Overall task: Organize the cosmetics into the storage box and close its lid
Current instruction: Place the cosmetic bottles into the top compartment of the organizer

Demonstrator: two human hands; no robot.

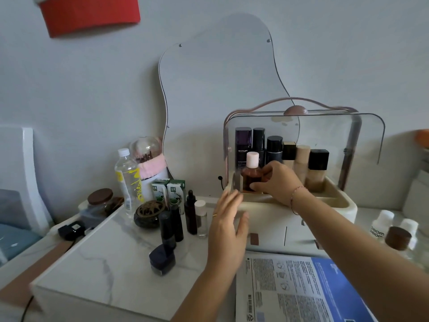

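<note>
Bottle gripped in right hand

Lid's up: the clear lid stands raised, so the storage box is open from the front and from above. The back row is packed with tall bottles. The right hand, gripping the amber bottle, fills the left end, and the front trough right of that wrist lies free. The left hand hovers before the box's left corner. Left of it, a cluster of dark bottles crowds the way. The marble tabletop is bare nearer its front edge. A leaflet lies flat before the box.
</note>
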